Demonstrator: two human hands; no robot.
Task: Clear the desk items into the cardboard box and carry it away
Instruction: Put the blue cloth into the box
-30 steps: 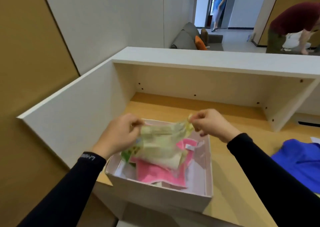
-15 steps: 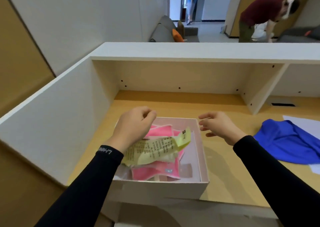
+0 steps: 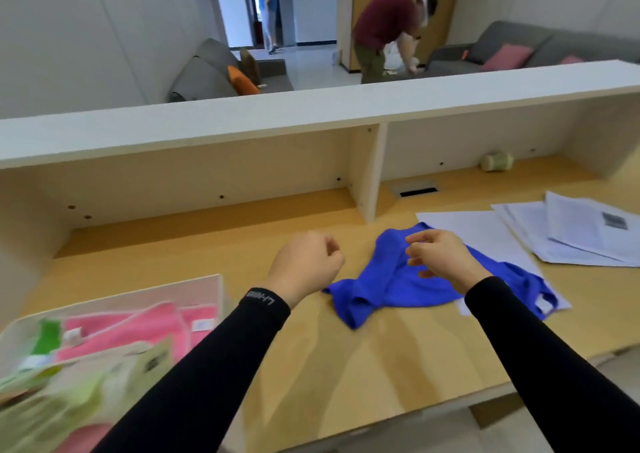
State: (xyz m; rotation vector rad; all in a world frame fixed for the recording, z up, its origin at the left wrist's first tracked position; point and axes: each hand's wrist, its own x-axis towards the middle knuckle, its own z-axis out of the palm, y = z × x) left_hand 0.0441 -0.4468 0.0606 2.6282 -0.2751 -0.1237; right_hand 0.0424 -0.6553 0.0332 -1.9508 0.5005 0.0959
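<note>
Both hands are empty right now as far as I can see. My left hand (image 3: 306, 264) is curled into a loose fist, fingers tucked in, hovering over bare bench (image 3: 363, 355) and touching nothing. My right hand (image 3: 440, 257) is half open with the fingers bent, sitting right over the blue cloth (image 3: 384, 290); I can't tell if the fingertips are actually on the fabric or just above it.

The cardboard box (image 3: 145, 288) is down at the lower left of the bench, with the pink cloth (image 3: 138, 328) in it and the crinkly yellow-green bag (image 3: 79, 393) lying on top, pretty blurred. The blue cloth is crumpled on the bench just right of centre, partly on top of the papers (image 3: 568, 234) spread to the right.

Compared to half a second ago: the left hand was in the box on that bag, now it's let go and come away. The view has swung right, and both hands have moved over toward the blue cloth.
</note>
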